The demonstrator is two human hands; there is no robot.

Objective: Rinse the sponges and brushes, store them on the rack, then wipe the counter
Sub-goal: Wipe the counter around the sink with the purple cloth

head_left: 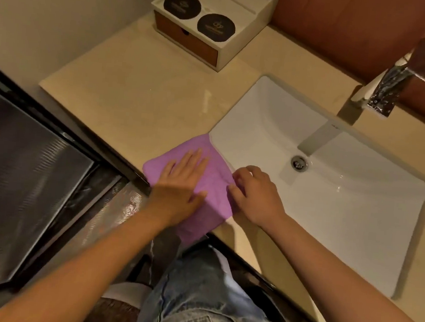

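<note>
A purple cloth (213, 171) lies on the beige counter (135, 90) at its front edge, just left of the white sink (344, 198). Part of the cloth hangs down over the counter's front. My left hand (181, 183) lies flat on the cloth with straight fingers, pressing it down. My right hand (255, 192) is at the cloth's right edge by the sink rim, its fingers curled and pinching that edge. No sponges, brushes or rack are in view.
A chrome faucet (382, 91) stands behind the sink. A white box with a wooden drawer and two dark round lids (208, 24) sits at the counter's back. Left of the counter is a dark-framed ribbed glass panel (25, 170).
</note>
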